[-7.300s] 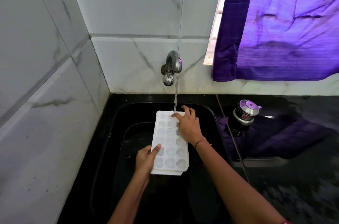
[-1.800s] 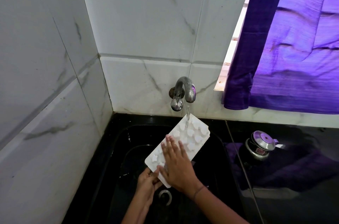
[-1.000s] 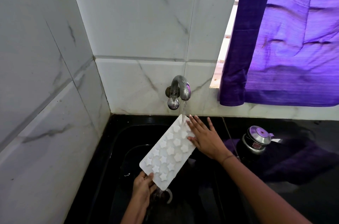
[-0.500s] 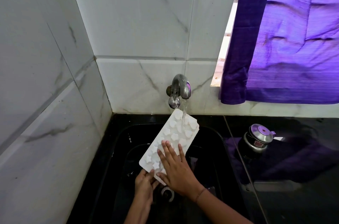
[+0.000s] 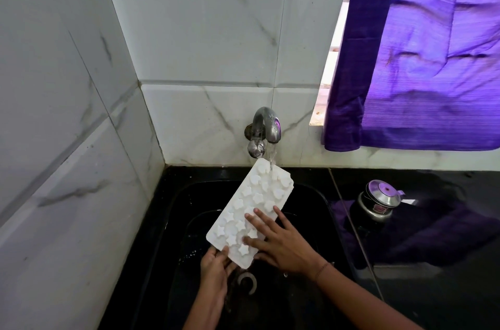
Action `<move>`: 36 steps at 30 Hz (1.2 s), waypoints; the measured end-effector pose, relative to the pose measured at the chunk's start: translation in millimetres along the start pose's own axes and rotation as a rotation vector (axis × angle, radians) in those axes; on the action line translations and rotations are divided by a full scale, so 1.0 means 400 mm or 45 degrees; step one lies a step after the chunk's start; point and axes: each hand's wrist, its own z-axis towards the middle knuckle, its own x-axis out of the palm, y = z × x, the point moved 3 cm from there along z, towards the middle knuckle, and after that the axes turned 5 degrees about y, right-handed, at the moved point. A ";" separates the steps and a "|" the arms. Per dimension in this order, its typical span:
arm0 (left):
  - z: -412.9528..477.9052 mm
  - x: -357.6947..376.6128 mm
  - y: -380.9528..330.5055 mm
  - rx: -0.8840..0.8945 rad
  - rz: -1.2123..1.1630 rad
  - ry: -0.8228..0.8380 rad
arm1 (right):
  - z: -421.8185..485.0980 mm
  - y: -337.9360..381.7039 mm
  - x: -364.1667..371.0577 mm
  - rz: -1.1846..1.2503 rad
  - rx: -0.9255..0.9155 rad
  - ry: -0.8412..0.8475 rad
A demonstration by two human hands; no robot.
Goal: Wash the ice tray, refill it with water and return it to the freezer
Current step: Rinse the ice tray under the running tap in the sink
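A white ice tray (image 5: 253, 200) with star-shaped moulds is held tilted over the black sink (image 5: 173, 221), its bumpy underside facing me. Its far end sits under the metal tap (image 5: 266, 127), and a thin stream of water (image 5: 271, 159) runs onto it. My left hand (image 5: 215, 264) grips the tray's near bottom corner from below. My right hand (image 5: 281, 243) lies flat on the lower half of the tray, fingers spread across the moulds.
White marble tiles cover the left and back walls. A purple curtain (image 5: 416, 53) hangs at the upper right. A small steel lidded pot (image 5: 378, 202) stands on the black counter right of the sink. The drain ring (image 5: 247, 283) shows below the tray.
The tray has stayed tilted under the running tap. My right hand slid from the tray's far right edge a second ago down to its lower half and remains there.
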 end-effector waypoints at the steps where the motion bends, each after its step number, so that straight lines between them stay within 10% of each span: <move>1: -0.002 0.001 -0.001 0.000 0.011 0.002 | 0.004 -0.011 -0.004 -0.025 -0.041 0.018; 14: -0.018 -0.023 0.013 -0.020 0.022 -0.084 | 0.035 -0.192 -0.055 0.009 0.072 0.088; 20: -0.031 -0.033 0.026 -0.058 -0.052 -0.115 | 0.035 -0.242 -0.055 0.482 0.499 -0.119; 36: -0.021 0.037 0.072 -0.155 -0.262 -0.056 | 0.038 0.142 -0.005 0.917 0.670 -0.385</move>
